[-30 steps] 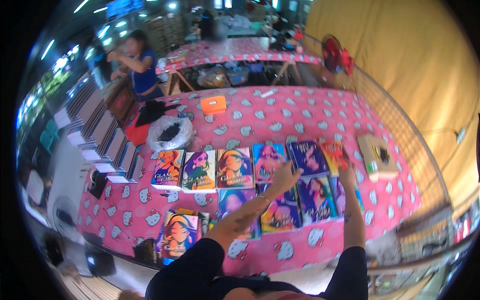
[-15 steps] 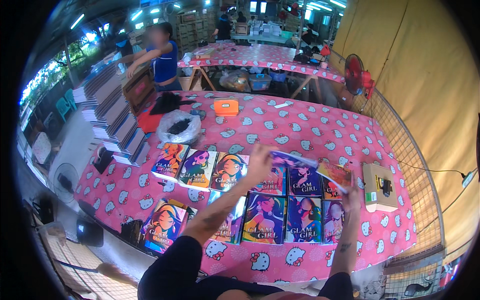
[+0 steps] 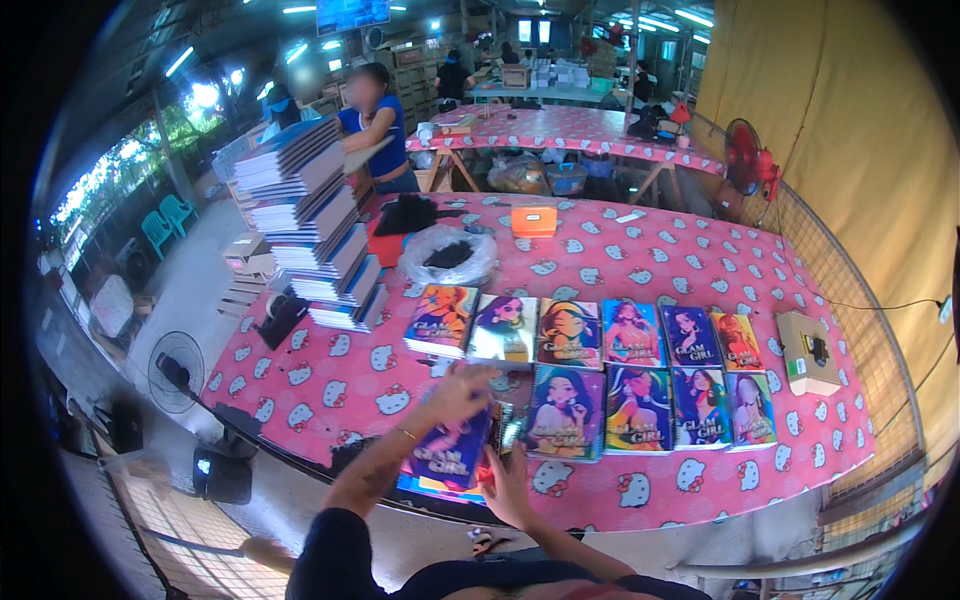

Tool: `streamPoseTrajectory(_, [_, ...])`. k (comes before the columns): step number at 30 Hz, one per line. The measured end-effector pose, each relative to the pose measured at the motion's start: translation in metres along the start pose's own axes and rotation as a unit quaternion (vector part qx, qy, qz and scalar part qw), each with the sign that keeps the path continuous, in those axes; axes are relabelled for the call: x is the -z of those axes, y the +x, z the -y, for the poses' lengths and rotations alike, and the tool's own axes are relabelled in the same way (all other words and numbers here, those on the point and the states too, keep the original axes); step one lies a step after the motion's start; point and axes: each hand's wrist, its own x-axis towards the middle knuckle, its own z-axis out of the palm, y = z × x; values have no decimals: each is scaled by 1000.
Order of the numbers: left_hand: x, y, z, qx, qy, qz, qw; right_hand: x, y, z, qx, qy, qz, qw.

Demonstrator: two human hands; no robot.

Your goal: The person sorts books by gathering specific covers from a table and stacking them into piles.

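Both hands are on a purple notebook [image 3: 448, 455] at the near edge of the pink table [image 3: 300, 375]. The left hand [image 3: 462, 390] lies on its top edge with the fingers curled over it. The right hand [image 3: 507, 485] grips its lower right corner, though how tightly is hard to see. Just to the right, more notebooks with drawn girls [image 3: 640, 375] lie in two rows. A tall stack of blue books [image 3: 310, 235] stands far to the left. A brown box [image 3: 808, 350] sits at the right.
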Motion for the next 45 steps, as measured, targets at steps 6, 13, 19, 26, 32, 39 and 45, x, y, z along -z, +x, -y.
streamPoseTrajectory(6, [-25,-109,42,507,54,-40,859,-28,-11,-39,-195,258,-113,939])
streamPoseTrajectory(13, [-17,-121,54,370,-536,-35,758,-16,52,-8,-394,604,16,692])
streamPoseTrajectory(19, [37,-130,23,370,-677,-90,630,-9,55,20,-239,496,36,834])
streamPoseTrajectory(26, [41,-163,5,301,-666,-114,673,25,69,10,-13,495,82,865])
streamPoseTrajectory(32, [50,-155,-32,248,-571,-114,774,-1,53,-5,-36,462,22,886])
streamPoseTrajectory(39, [39,-149,-46,255,-541,-156,786,20,61,31,24,443,-34,896])
streamPoseTrajectory(45, [22,-153,-38,271,-564,-180,760,-1,75,4,47,426,-11,904])
